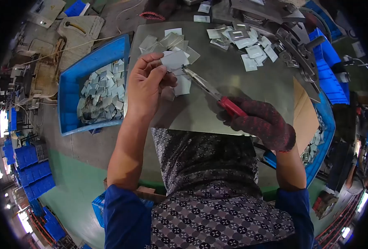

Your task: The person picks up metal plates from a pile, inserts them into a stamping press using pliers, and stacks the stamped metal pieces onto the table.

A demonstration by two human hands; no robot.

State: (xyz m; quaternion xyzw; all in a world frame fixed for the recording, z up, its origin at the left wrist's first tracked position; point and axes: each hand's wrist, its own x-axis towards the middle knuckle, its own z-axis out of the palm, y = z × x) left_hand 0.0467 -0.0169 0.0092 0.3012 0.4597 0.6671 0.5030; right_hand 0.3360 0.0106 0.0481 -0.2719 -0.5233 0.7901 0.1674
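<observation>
Bare-skinned, my left hand point(148, 81) pinches a thin, pale rectangular metal plate point(174, 59) between thumb and fingers. My right hand point(265, 122), in a dark red knitted glove, is closed around the red handles of long-nosed pliers point(207, 86). The pliers' tips are at the lower right edge of the plate; whether they grip it I cannot tell. Beneath and behind the held plate lie several flat metal plates point(170, 40). Farther right on the metal worktable point(233, 120) is a pile of shaped pieces with raised rectangular centres point(254, 51).
A blue crate point(63, 103) full of flat plates stands left of the table. Dark machine parts point(294, 45) border the right back. Another blue crate point(326, 137) with pieces and a cardboard sheet point(304, 112) is at right. A dark glove point(155, 10) lies at the back.
</observation>
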